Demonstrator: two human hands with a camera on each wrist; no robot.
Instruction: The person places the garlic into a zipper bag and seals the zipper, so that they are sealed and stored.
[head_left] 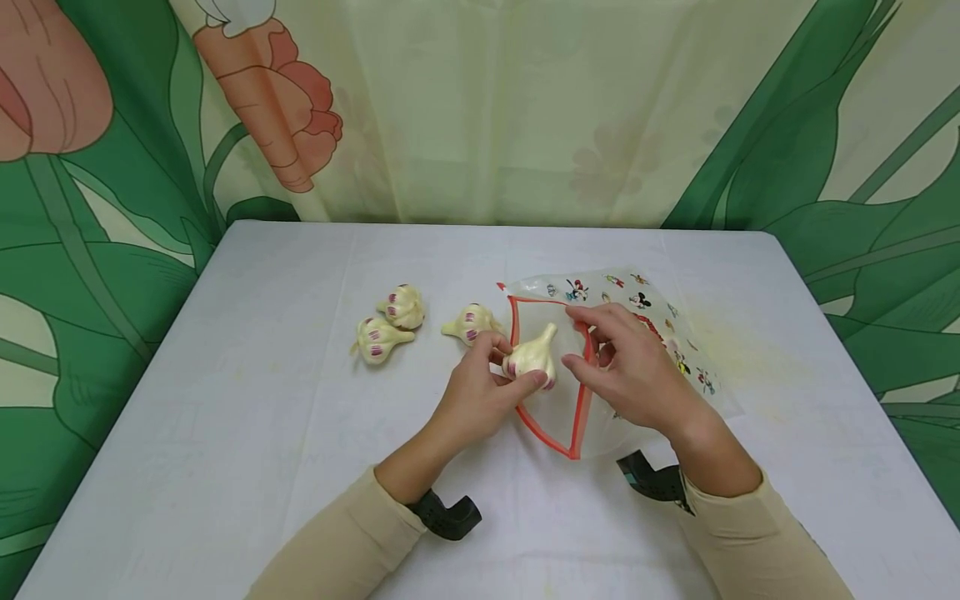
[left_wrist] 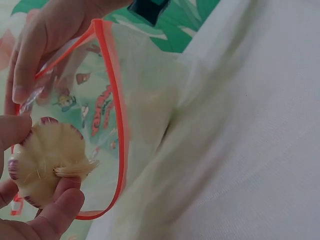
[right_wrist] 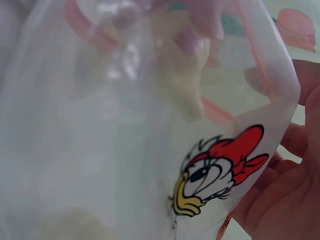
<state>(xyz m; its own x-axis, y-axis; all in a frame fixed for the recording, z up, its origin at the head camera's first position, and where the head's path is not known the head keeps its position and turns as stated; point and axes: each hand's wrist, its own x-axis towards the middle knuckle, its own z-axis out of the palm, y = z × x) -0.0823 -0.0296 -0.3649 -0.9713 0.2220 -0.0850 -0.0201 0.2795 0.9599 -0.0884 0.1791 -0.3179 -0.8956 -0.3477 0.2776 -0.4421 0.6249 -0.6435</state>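
- White cloth covers the table [head_left: 225, 433], with a leaf-and-flower curtain [head_left: 112, 208] hanging behind it.
- Clear plastic bag [head_left: 637, 333], printed with cartoon figures and edged in an orange-red zip strip, lies right of centre with its mouth held open toward the person.
- Right hand [head_left: 633, 371] pinches the upper lip of the bag between thumb and curled fingers, lifting it off the lower lip.
- Left hand [head_left: 480, 392] grips a garlic bulb [head_left: 534, 357] between thumb and fingertips, right at the bag's mouth, its stem pointing up and away.
- Three more garlic bulbs [head_left: 405, 307] lie on the cloth to the left, close together and apart from the bag.
- Left wrist view alone shows the held bulb's [left_wrist: 47, 162] root end, the fingertips [left_wrist: 62, 207] clamped round it, and the orange rim looping just beside it.
- Right wrist view alone looks through the bag's film [right_wrist: 100, 150], showing a duck print and the palm behind it; the bulb there is only a blur.
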